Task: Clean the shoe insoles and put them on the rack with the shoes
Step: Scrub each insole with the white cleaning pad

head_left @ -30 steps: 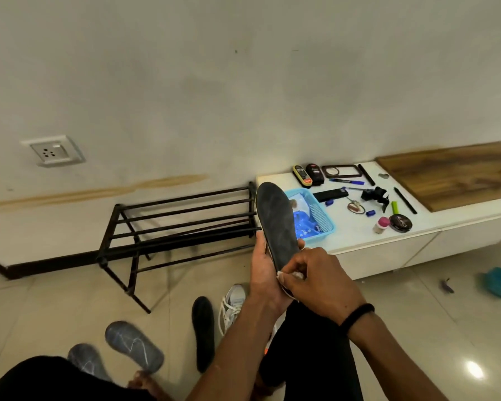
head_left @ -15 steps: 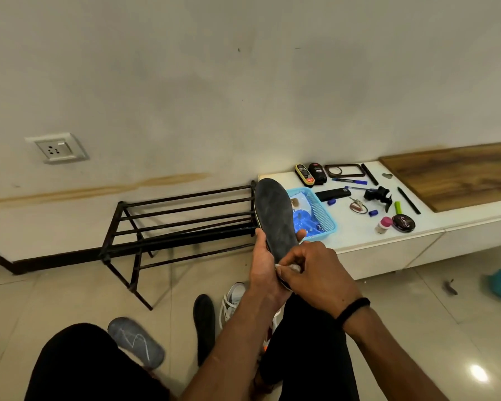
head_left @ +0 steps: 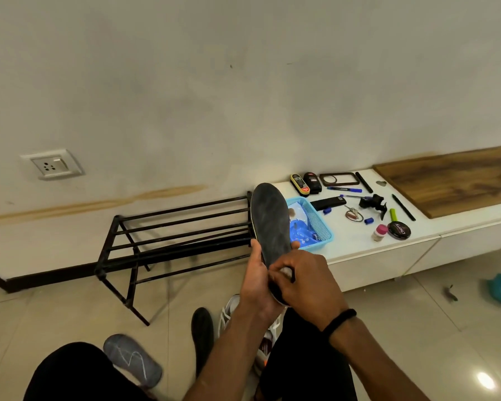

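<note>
Person holding a dark insole [head_left: 271, 224] upright in front of a black rack [head_left: 171, 241].
Left hand [head_left: 258, 280] grips its lower edge; right hand [head_left: 304, 280] pinches a white cloth [head_left: 285, 272] against it.

The room is bright and soft. A lamp makes a white shiny spot on the floor [head_left: 486, 380] near my right. The wall [head_left: 243, 82] bends at the edges. My gray insole [head_left: 132, 360] looks blurry.
</note>
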A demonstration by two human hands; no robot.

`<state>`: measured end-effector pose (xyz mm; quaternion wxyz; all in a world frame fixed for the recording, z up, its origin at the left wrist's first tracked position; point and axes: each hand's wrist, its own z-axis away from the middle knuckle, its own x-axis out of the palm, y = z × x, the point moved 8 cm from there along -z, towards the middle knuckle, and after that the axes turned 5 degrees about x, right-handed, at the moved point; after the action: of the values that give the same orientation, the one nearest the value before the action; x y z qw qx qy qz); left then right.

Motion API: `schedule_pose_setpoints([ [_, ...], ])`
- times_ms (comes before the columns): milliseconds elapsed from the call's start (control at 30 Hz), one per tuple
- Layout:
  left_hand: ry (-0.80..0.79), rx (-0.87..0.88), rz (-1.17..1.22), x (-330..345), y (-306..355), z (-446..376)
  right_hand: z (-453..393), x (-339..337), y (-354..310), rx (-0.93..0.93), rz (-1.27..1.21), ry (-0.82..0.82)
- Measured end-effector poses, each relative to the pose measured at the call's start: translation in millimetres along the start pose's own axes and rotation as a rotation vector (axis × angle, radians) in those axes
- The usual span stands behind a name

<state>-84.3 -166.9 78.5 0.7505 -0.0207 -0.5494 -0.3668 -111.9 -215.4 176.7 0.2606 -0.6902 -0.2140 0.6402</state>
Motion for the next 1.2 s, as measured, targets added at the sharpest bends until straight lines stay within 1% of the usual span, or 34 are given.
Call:
schedule_pose_setpoints([
  [67,-0.039,-0.016,0.006,3.3,-5.3,7.1,-6.2,-6.2,-8.3,-0.045,0.006,0.150],
  [133,-0.066,-0.031,0.016,8.6,-3.8,11.6,-9.9,-10.2,-11.5,-0.045,0.003,0.234],
  [167,-0.075,-0.031,0.011,11.3,-1.3,13.3,-10.4,-10.3,-9.7,-0.033,-0.004,0.231],
  [200,-0.082,-0.032,0.006,12.2,1.0,13.4,-9.8,-9.3,-7.8,-0.018,-0.011,0.193],
  [267,-0.088,-0.038,-0.004,15.7,2.5,13.7,-7.5,-6.6,-3.7,0.008,-0.010,0.069],
  [300,-0.085,-0.043,-0.007,16.4,1.1,13.9,-7.6,-7.5,-2.7,0.013,-0.001,0.038],
  [333,-0.084,-0.049,-0.011,17.6,-1.8,13.8,-9.5,-11.1,-1.5,0.018,0.003,0.050],
  [467,-0.076,-0.032,-0.083,19.8,-9.5,4.0,-17.4,-32.0,-0.3,0.054,-0.023,0.244],
  [600,-0.072,0.005,-0.188,13.0,-6.3,-5.1,-15.2,-36.4,0.6,0.096,-0.043,0.304],
  [733,-0.067,0.007,-0.200,8.6,-5.9,1.8,-14.4,-33.9,2.3,0.138,-0.105,0.360],
  [800,-0.060,-0.001,-0.213,10.2,-2.4,4.9,-13.7,-29.5,3.3,0.162,-0.111,0.332],
  [900,-0.099,-0.022,-0.181,12.3,1.5,5.1,-14.9,-16.5,13.8,0.228,-0.085,0.102],
  [933,-0.109,-0.035,-0.164,13.7,1.1,6.3,-14.5,-14.6,16.7,0.239,-0.084,0.044],
  [967,-0.112,-0.048,-0.148,12.9,-1.0,6.3,-14.5,-14.6,18.0,0.241,-0.084,0.027],
  [1000,-0.116,-0.055,-0.135,12.7,-3.4,6.4,-15.4,-17.4,18.0,0.239,-0.086,0.055],
  [1100,-0.108,-0.044,-0.129,11.6,-9.7,6.3,-18.7,-30.8,14.4,0.219,-0.091,0.252],
  [1133,-0.097,-0.037,-0.129,10.4,-10.0,5.5,-19.8,-32.3,12.5,0.207,-0.097,0.283],
  [1200,-0.101,-0.039,-0.107,11.3,-7.3,6.8,-21.2,-28.8,10.8,0.196,-0.100,0.247],
])
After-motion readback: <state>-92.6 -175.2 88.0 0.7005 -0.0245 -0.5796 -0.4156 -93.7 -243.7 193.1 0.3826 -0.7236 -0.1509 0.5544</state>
